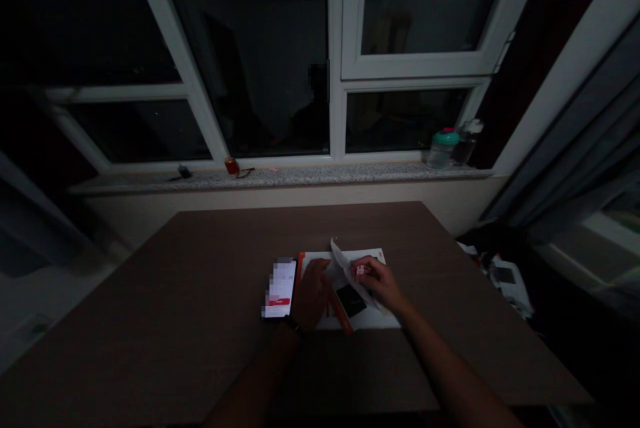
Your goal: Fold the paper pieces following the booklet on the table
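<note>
A printed booklet or leaflet [393, 320], white with orange strips, lies on the table in front of me. One thin white sheet [341, 256] stands up from it, curled. My right hand [379, 279] has its fingers closed at that sheet's edge; a small pale pink patch at the fingertips is too blurred to name. Over the booklet's left part is my left hand [311, 293], fingers stretched out and holding nothing I can see. A black square [351, 301] shows between the hands. Just left of my left hand lies a phone [281, 289] with its screen lit.
The brown table [175, 321] reaches to the wall under the window. On the stone sill [310, 176] stand a teal-lidded bottle [443, 148], a clear bottle [465, 143], a small red jar [231, 165] and a dark small bottle [185, 171]. Curtains hang at both sides.
</note>
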